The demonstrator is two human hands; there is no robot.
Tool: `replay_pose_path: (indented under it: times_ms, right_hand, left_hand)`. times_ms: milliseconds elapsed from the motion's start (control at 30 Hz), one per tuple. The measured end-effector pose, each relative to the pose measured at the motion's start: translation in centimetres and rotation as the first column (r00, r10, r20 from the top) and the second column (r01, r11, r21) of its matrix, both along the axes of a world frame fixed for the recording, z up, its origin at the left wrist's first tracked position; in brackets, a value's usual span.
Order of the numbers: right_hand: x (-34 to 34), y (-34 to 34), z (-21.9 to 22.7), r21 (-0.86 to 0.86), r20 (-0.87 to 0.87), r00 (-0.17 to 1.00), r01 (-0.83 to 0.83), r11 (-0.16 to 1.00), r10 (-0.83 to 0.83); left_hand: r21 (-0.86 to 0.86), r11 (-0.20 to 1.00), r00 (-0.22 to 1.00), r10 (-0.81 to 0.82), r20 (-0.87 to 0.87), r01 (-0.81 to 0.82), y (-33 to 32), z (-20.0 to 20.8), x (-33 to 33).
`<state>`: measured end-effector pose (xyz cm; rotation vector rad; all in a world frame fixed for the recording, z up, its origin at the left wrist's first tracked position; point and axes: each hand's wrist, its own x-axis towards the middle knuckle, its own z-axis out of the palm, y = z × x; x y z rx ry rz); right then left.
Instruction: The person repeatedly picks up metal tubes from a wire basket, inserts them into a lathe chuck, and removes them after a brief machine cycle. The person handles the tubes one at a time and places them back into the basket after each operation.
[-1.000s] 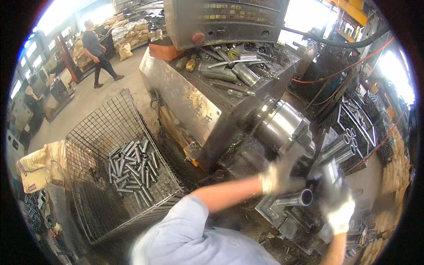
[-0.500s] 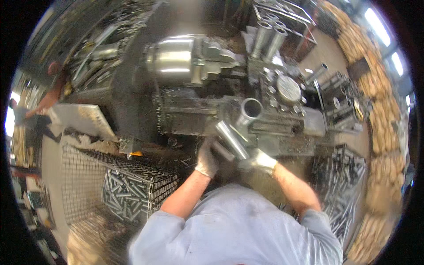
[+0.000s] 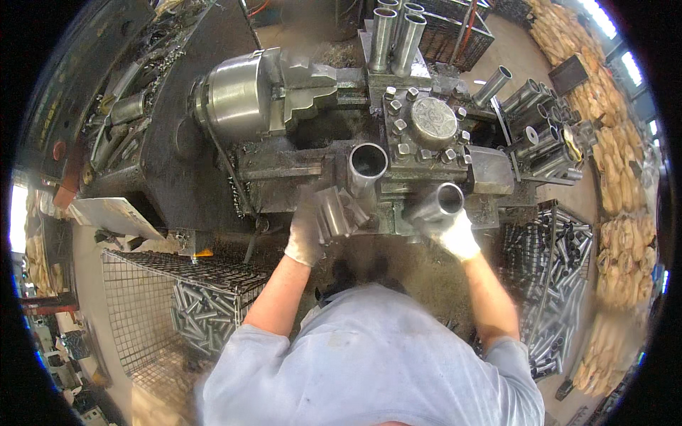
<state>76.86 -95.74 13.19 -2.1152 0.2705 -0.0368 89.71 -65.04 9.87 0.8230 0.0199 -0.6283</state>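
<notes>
My left hand [image 3: 305, 231], gloved, is closed round a blurred, ridged metal piece [image 3: 335, 211] whose exact kind I cannot make out. My right hand [image 3: 457, 238], in a white glove, grips a metal tube [image 3: 442, 202] from below and the near side, its open end facing up. Between the hands and a little farther away, another metal tube [image 3: 368, 163] stands upright on the lathe. Beyond it are the lathe's round chuck [image 3: 245, 92] at the left and the square tool post [image 3: 433, 121] with bolts at the right.
Several tubes [image 3: 395, 39] stand on the machine at the back. More tubes [image 3: 543, 128] sit in a rack at the right. Wire baskets full of metal tubes flank me, one at the left [image 3: 135, 305], one at the right [image 3: 550, 284]. Stacked sacks [image 3: 618, 206] line the right side.
My hands have moved apart, the left with its metal piece to the left and the right with its tube to the right. The tube has turned more upright. The view has shifted too.
</notes>
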Motion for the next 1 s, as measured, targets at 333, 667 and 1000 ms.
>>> replay_pose_path:
  times_ms: [333,667,1000]
  right_hand:
    - [8.0,13.7,6.5,-0.589,0.322,0.936,0.080,0.804,0.143]
    - [5.5,16.7,-1.0,-0.553,-0.011,0.962,-0.233,0.800,0.273]
    - [11.4,13.6,4.8,0.094,-0.334,0.903,-0.251,0.963,0.268]
  left_hand:
    - [-0.203,0.975,0.943,-0.148,-0.299,0.089,2.6,0.1,1.5]
    - [-0.138,0.990,0.912,-0.061,-0.406,0.005,6.2,-3.2,2.7]
    - [-0.184,0.959,0.975,0.204,-0.092,-0.217,2.4,1.8,2.0]
